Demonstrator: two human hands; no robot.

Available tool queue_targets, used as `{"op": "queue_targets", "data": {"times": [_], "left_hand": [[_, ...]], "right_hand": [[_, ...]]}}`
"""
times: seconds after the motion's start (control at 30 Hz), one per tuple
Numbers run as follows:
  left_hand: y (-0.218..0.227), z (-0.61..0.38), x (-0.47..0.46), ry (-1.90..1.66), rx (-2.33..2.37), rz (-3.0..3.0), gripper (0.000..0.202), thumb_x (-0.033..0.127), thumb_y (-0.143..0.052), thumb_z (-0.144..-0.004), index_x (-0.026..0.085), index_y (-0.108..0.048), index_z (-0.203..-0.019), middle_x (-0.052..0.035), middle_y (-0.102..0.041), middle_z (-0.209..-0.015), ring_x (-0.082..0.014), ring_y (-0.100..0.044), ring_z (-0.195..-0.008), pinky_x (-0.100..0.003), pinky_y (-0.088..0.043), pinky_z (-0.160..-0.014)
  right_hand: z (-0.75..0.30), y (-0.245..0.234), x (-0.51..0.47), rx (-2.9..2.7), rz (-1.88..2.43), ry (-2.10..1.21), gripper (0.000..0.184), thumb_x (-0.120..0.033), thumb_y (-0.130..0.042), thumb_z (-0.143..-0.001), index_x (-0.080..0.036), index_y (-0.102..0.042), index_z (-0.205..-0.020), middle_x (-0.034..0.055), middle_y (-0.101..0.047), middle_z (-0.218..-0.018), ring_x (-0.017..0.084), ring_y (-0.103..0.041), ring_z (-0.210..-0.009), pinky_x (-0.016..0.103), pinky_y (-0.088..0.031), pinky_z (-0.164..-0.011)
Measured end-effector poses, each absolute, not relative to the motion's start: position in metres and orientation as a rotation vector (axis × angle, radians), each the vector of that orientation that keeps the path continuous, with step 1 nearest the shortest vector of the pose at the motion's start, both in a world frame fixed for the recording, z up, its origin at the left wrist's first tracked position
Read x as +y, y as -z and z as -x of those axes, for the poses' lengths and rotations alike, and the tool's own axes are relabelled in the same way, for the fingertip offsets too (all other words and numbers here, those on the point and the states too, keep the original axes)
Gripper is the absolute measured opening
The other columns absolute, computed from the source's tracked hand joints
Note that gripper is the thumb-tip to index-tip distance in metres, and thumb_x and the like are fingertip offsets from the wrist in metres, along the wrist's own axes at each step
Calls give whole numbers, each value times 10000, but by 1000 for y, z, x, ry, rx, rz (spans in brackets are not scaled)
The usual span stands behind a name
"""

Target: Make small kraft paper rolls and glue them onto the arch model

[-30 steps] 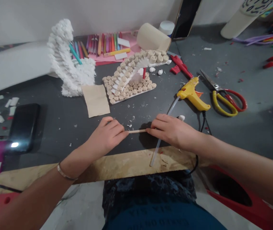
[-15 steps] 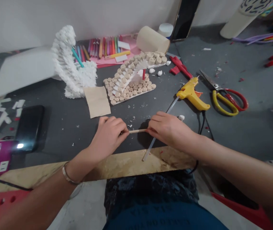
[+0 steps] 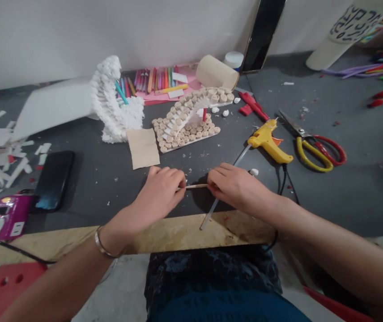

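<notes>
My left hand (image 3: pixel 165 185) and my right hand (image 3: pixel 228 183) pinch the two ends of a thin beige strip (image 3: pixel 196 186), which runs straight between them just above the table's front edge. Its ends are hidden in my fingers. Under my right hand passes a clear glue stick (image 3: pixel 209 216), sticking out of the back of a yellow glue gun (image 3: pixel 268 141). Beyond my left hand lies a square beige piece with zigzag edges (image 3: pixel 143 148). Behind it stands a small arched model (image 3: pixel 191 127) covered in beige rolls, with a red post under its arch.
A white fluffy model (image 3: pixel 107 105) with a blue post stands at back left. Scissors (image 3: pixel 315 145) lie right of the glue gun. A phone (image 3: pixel 55 179), a purple socket box (image 3: pixel 8 219) and paper scraps (image 3: pixel 3 163) are at left. A cardboard tube (image 3: pixel 216 72) lies behind.
The camera view has shifted slightly, so things sit lower and further right. Both hands keep their pinch on the strip, which now looks thinner and rounder.
</notes>
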State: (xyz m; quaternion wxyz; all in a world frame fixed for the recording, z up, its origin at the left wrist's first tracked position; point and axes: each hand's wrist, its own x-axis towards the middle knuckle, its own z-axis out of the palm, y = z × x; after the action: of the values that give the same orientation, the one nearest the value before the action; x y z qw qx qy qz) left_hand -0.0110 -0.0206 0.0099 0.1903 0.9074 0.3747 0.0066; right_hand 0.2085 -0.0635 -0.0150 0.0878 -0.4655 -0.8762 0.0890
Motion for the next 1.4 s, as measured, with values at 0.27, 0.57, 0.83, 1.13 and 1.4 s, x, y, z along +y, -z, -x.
{"op": "queue_targets", "data": {"times": [0.27, 0.57, 0.83, 1.13, 1.4], "left_hand": [[-15, 1, -9, -277, 1144, -2602, 144, 233, -495, -958, 207, -627, -907, -36, -697, -886, -220, -602, -867, -399, -319, -803], [-11, 1, 5, -528, 1196, -2252, 113, 241, -562, -904, 210, -653, -845, -26, -696, -809, -191, -626, -798, -370, -453, -754], [-6, -1, -2, -551, 1181, -2236, 107, 268, -597, -890, 229, -664, -817, -8, -686, -756, -186, -620, -780, -383, -465, -774], [-6, 2, -4, -588, 1169, -2204, 112, 286, -614, -888, 232, -671, -807, -8, -695, -757, -181, -620, -775, -371, -475, -763], [1, 0, -9, -810, 1210, -2215, 108, 246, -628, -867, 228, -698, -787, -5, -718, -789, -176, -646, -785, -356, -465, -780]], "right_hand": [[-219, 5, -58, -2427, 1424, -248, 260, -77, -415, -935, -113, -625, -1085, 126, -695, -894, 243, -602, -847, 336, -449, -716], [-214, -3, -42, -2096, 1584, -503, 194, -102, -380, -847, -168, -556, -894, 72, -641, -793, 189, -578, -737, 283, -411, -663], [-201, 2, -50, -1950, 1741, -506, 267, -445, -601, -865, -285, -750, -1018, -17, -735, -672, 146, -621, -555, 253, -351, -551], [-201, 3, -53, -1815, 1616, -792, 203, -331, -596, -893, -282, -780, -964, -39, -789, -897, 154, -728, -766, 232, -474, -633], [-194, 19, -57, -1953, 1382, -384, 219, -291, -575, -918, -241, -787, -934, -15, -759, -701, 120, -685, -595, 220, -437, -564]]}}
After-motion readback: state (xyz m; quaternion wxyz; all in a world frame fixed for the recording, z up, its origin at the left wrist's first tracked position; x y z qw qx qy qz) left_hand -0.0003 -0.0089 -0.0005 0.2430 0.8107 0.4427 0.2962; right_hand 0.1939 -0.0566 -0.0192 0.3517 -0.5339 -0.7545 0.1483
